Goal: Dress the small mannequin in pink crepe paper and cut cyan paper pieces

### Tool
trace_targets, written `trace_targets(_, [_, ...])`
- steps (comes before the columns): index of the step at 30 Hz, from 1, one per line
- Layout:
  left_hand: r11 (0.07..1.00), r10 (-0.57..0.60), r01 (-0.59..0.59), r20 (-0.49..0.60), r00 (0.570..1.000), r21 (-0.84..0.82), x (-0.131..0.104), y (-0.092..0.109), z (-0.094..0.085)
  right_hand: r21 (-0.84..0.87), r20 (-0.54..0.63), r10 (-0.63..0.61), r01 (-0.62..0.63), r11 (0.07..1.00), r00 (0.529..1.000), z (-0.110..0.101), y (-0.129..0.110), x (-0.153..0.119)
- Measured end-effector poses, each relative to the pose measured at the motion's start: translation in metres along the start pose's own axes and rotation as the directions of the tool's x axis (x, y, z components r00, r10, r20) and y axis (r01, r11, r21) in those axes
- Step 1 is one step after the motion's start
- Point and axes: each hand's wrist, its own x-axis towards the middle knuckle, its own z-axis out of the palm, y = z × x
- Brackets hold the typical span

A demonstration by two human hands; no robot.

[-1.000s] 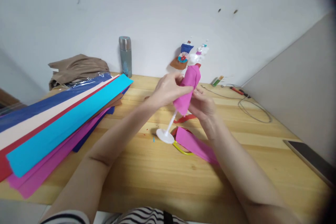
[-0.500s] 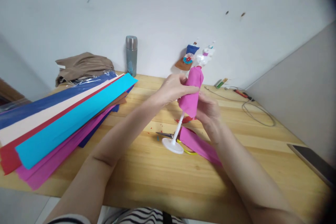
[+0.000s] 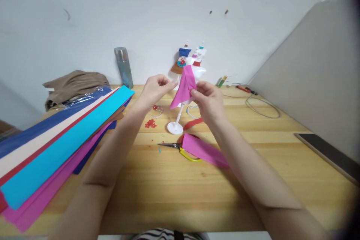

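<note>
A small white mannequin on a round stand (image 3: pixel 175 128) stands upright on the table, with pink paper (image 3: pixel 186 84) draped over its front and flaring toward the lower left. My right hand (image 3: pixel 209 99) pinches the right edge of this paper between thumb and fingers. Left of the paper, my left hand (image 3: pixel 159 88) has its thumb and fingertips close together near the mannequin; whether anything is between them is too small to tell. Scissors (image 3: pixel 191 156) with yellow and red handles lie in front of the stand, partly under a pink paper strip (image 3: pixel 205 150).
Coloured paper sheets (image 3: pixel 67 135) cover the left side, with brown cloth (image 3: pixel 75 84) and a flask (image 3: pixel 123 67) behind. Other dressed mannequins (image 3: pixel 184 54) stand at the back. Red pieces (image 3: pixel 150 123), a cable (image 3: pixel 261 110) and a dark flat device (image 3: pixel 329 153) lie around.
My left hand has come off the pink paper and moved left. The paper now hangs flared, and the mannequin's stand sits farther back. The view has shifted right.
</note>
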Motion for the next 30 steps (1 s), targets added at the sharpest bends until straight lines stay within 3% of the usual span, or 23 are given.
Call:
trace_targets(8, [0.975,-0.024,-0.016,0.176,0.984,0.22,-0.011,0.007,0.017,0.042,-0.019,0.034,-0.033,0.999,0.999,0.001,0.008,0.003])
trace_targets(13, [0.89,0.082,-0.067,-0.013,0.997,0.45,-0.005,0.0,0.009,0.008,-0.003,0.018,-0.018,1.0,1.0,0.003,0.01,0.001])
trace_targets(15, [0.868,0.112,-0.096,-0.005,0.994,0.487,-0.004,0.0,0.006,0.008,0.005,0.012,-0.012,1.0,1.0,0.004,0.01,0.001])
trace_targets(18, [0.897,0.081,-0.092,0.046,0.996,0.433,-0.008,0.004,0.006,0.001,-0.001,0.008,-0.008,1.0,1.0,0.005,0.01,0.0])
trace_targets(23, [0.949,-0.006,-0.007,0.04,0.999,0.315,-0.011,0.008,0.011,-0.006,0.014,0.005,-0.005,1.0,1.0,0.005,0.01,-0.001])
trace_targets(30, [0.994,0.005,-0.038,0.304,0.953,0.101,0.001,-0.016,0.004,-0.011,0.026,0.013,-0.012,1.0,1.0,0.004,0.012,-0.001])
